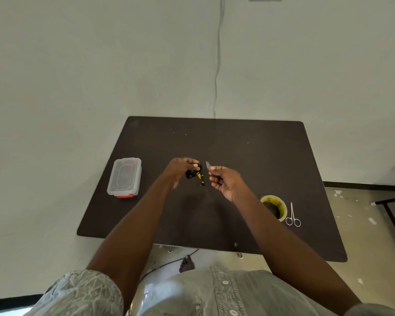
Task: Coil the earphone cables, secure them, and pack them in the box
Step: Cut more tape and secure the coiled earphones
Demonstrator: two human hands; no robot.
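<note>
Earphones (193, 174), one black coiled bundle with a yellow patch, hang above the middle of the dark counter (249, 156), held in the left hand (180, 168). Its grip is closed on the top of the coil, fingers curled round it, and a short end dangles below. Whether the bundle is one cable or more cannot be made out; the strands blur together.

Just beside it, apart from the coil, the right hand (226, 181) pinches one small strip of tape (207, 165) between thumb and fingertip, so that grip is closed on the strip. The strip stands upright and looks clear or greyish.

One box (124, 177) sits on the counter's left side, well apart from the hands: clear plastic with a red latch at its near end. Its lid appears to be on, though the glare makes that hard to confirm.

On the right lie one yellow tape roll (281, 207), partly hidden behind the right forearm, and one pair of scissors (292, 216) just beside it.
</note>
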